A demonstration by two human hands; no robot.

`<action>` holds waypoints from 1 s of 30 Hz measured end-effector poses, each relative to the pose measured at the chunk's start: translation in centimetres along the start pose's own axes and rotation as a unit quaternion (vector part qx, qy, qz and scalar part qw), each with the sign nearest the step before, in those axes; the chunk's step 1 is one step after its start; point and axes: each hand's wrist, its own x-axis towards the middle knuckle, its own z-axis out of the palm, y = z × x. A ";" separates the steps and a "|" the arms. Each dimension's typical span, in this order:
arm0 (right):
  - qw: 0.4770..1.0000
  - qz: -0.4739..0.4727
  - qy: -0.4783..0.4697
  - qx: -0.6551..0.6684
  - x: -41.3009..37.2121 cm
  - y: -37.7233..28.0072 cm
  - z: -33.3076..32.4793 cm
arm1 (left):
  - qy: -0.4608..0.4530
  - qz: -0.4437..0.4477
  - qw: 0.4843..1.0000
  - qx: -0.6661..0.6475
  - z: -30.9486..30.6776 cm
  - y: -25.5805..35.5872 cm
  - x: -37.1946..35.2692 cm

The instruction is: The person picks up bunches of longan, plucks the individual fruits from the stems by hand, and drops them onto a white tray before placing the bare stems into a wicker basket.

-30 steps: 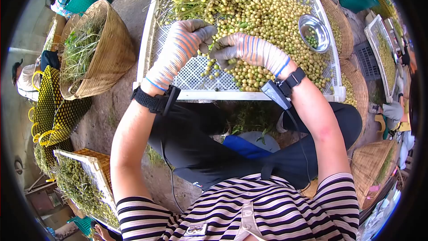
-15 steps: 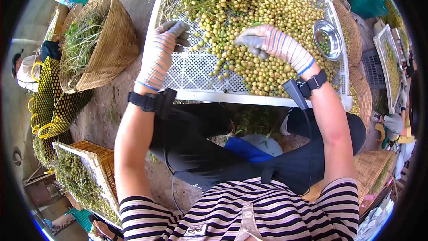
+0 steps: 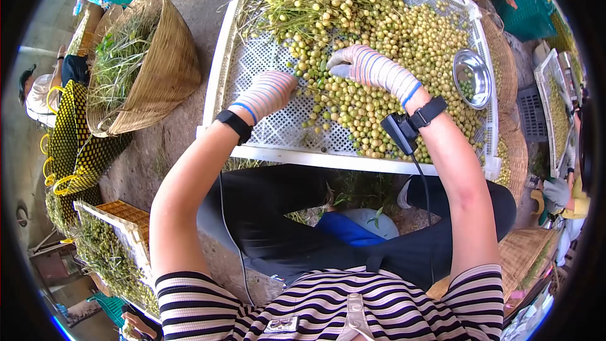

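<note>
A white perforated tray [image 3: 303, 153] lies before me, spread with small round yellow-green fruits [image 3: 379, 110]. Fruits still on green stems [image 3: 309, 16] are heaped along its far side. My left hand [image 3: 268, 93], in a striped glove, is low over the mesh at the left edge of the fruits. Its fingers are curled under, and what they hold is hidden. Over the fruits, right of it, my right hand [image 3: 372, 71] wears a matching glove with grey fingertips drawn together; I cannot make out anything between them. A metal bowl [image 3: 472, 79] with a few green fruits sits at the tray's right.
To the left stands a tall woven basket [image 3: 167, 57] of stems and leaves, beside a black-and-yellow woven bag [image 3: 69, 145]. Another fruit tray [image 3: 117, 252] is at lower left. Wicker baskets [image 3: 511, 145] and a dark crate [image 3: 531, 112] flank the right. Other people are at the edges.
My left hand has moved right and down from the tray's left side to the edge of the fruits, its fingers now curled under. My right hand has shifted slightly left.
</note>
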 end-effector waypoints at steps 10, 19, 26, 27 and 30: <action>0.956 -0.182 0.106 0.205 -1.4 -3.0 0.3 | 0.055 -0.051 0.620 -0.781 -6.8 1.6 -4.4; 0.939 0.092 0.115 0.311 -5.2 -7.3 -1.7 | 0.138 -0.077 0.662 -0.733 -7.8 4.0 -6.0; 0.905 -0.041 0.087 0.414 -5.9 -7.6 -1.0 | 0.115 -0.081 0.679 -0.721 -8.6 5.4 -6.7; 0.926 -0.037 0.072 0.368 -6.1 -7.6 -1.3 | 0.109 -0.076 0.690 -0.711 -8.3 5.5 -6.6; 0.919 0.007 0.018 0.394 -6.6 -6.7 -1.7 | 0.120 -0.079 0.676 -0.723 -8.0 6.1 -6.4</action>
